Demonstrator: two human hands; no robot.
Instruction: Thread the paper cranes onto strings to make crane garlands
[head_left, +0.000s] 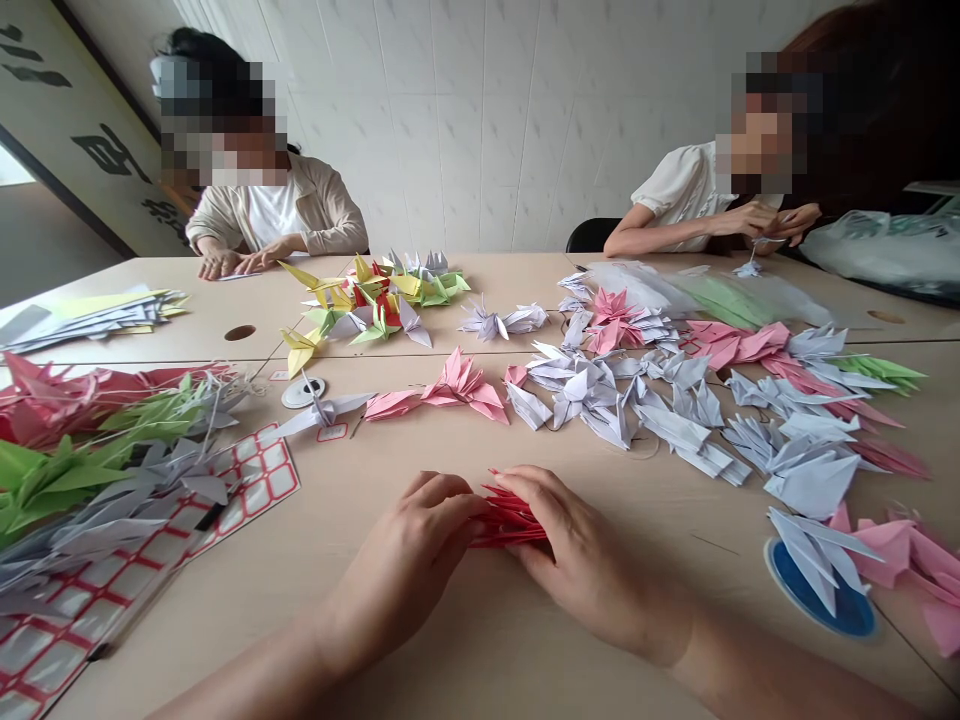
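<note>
Between my two hands, low over the near middle of the table, is a bundle of red folded paper cranes (pixel 508 515), pressed flat together. My left hand (pixel 431 525) closes on the bundle's left side, fingers curled over it. From the right, my right hand (pixel 574 545) wraps the other side, with the thumb below and the fingers on top. Parts of the bundle are hidden under the fingers. Beyond my hands lie pink paper cranes (pixel 461 385) and a long spread of white paper cranes (pixel 585 390).
Strung cranes (pixel 90 440) cover red-bordered label sheets (pixel 255 475) at left. A blue round spool (pixel 821 590) lies at right under a white crane, near a thin needle (pixel 715 544). Multicoloured cranes (pixel 375 300) sit farther back. Two people work across the table; plastic bags (pixel 885 250) lie at far right.
</note>
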